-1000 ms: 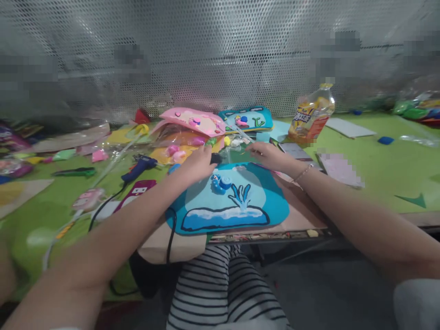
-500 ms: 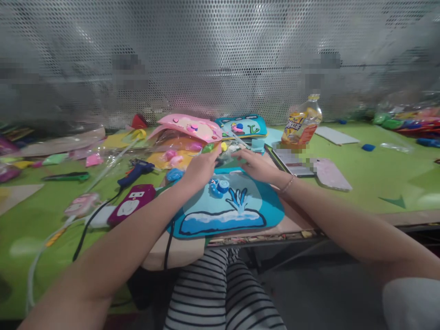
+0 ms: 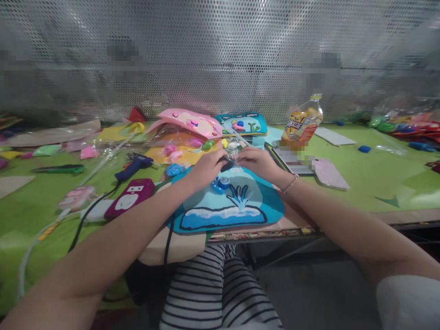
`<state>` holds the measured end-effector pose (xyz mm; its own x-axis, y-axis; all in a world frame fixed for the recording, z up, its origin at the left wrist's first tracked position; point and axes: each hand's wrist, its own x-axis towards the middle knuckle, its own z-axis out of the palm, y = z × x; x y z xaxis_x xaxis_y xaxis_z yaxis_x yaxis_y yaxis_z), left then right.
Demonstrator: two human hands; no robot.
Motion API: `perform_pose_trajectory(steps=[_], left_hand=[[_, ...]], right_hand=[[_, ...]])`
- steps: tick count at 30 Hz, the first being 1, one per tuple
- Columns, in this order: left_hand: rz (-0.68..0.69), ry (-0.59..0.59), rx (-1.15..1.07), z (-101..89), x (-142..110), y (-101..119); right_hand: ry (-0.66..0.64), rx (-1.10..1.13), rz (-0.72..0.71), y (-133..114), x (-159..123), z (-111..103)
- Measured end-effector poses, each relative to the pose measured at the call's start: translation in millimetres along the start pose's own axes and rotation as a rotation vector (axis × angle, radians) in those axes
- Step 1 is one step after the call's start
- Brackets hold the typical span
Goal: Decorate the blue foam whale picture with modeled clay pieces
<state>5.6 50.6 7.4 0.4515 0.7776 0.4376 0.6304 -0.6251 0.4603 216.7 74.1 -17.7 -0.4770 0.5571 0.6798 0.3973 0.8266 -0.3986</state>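
My left hand (image 3: 207, 168) is closed, its fingertips pinching a small black lump (image 3: 227, 163) that looks like soft clay. Close beside it, my right hand (image 3: 257, 163) has its fingers bent together by the lump; what they hold is hidden. Below both hands lies a blue board (image 3: 271, 206) with a painted wave and splash. A small blue snail-like clay figure (image 3: 222, 184) sits on it, partly covered by my left hand. Clear plastic with bits of clay (image 3: 233, 145) lies just beyond my fingers.
Left are a blue glue gun (image 3: 135, 167), a purple phone-like case (image 3: 130, 198), cables and a green cutter (image 3: 58, 169). Pink (image 3: 192, 123) and blue (image 3: 244, 123) decorated pieces stand behind. Rightward are a bottle (image 3: 304, 121), a tablet-like device (image 3: 294, 161) and a pale phone (image 3: 330, 174).
A black lump now shows at my left fingertips. Both hands have drawn closer together and slightly nearer the board, covering part of the blue figure.
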Motion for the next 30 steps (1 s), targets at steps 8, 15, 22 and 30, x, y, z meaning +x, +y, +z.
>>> perform_pose_trajectory(steps=[8,15,22,30], left_hand=[[-0.026,-0.045,-0.082,1.2,0.6,5.3],[-0.064,-0.014,-0.13,1.4,1.5,3.1],[-0.088,-0.02,-0.11,3.4,0.0,7.2],[-0.139,0.098,-0.019,-5.1,5.8,-3.8]], right_hand=[[-0.019,-0.154,0.014,-17.5,4.1,-4.1],[-0.092,-0.037,0.037,-9.9,3.3,-7.4],[-0.135,-0.143,-0.083,-24.7,3.5,-7.0],[0.237,0.15,0.32,-3.9,8.4,-26.5]])
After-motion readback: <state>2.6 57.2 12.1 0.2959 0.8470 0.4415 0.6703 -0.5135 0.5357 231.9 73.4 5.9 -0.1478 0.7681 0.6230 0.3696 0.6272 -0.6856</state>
